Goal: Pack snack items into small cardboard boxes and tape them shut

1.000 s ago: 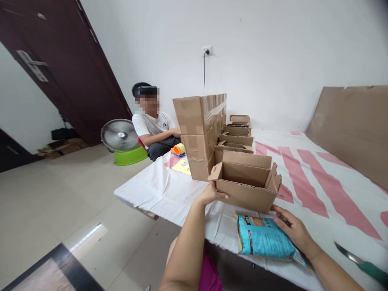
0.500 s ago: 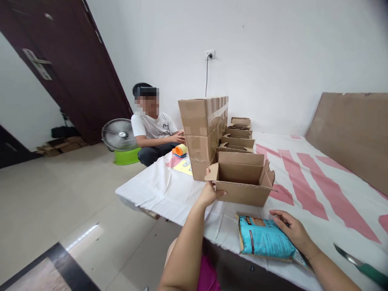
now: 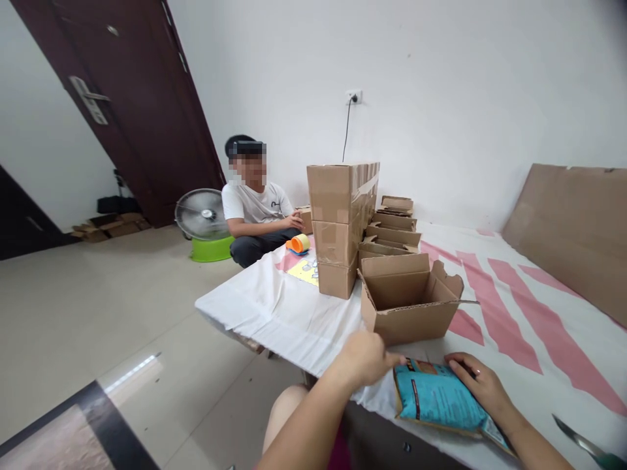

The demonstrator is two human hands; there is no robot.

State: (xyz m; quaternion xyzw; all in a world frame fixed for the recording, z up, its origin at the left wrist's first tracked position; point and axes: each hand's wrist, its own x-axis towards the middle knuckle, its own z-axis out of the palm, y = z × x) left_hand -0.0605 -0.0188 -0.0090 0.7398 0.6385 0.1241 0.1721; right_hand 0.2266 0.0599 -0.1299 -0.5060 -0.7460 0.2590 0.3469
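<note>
A blue printed packet (image 3: 441, 398) lies flat on the near edge of the cloth-covered table. My left hand (image 3: 365, 359) is at its far left corner, one digit stretched towards it and the others mostly hidden. Fingers loosely bent, my right hand (image 3: 482, 385) rests on the packet's right side without closing round it. Just beyond the packet stands an open cardboard box (image 3: 411, 323) with its flaps up, apart from both hands.
Taped cartons (image 3: 333, 241) are stacked behind, beside a row of open boxes (image 3: 394, 238). A green-handled knife (image 3: 580, 444) lies at the right. Further back are an orange-and-yellow roll (image 3: 298, 244), a squatting person (image 3: 259, 209), a fan (image 3: 203, 214) and a large cardboard sheet (image 3: 568, 228).
My left hand has let go of the box's left end and moved down and right to the packet. My right hand has settled lower on the packet. The view has shifted slightly.
</note>
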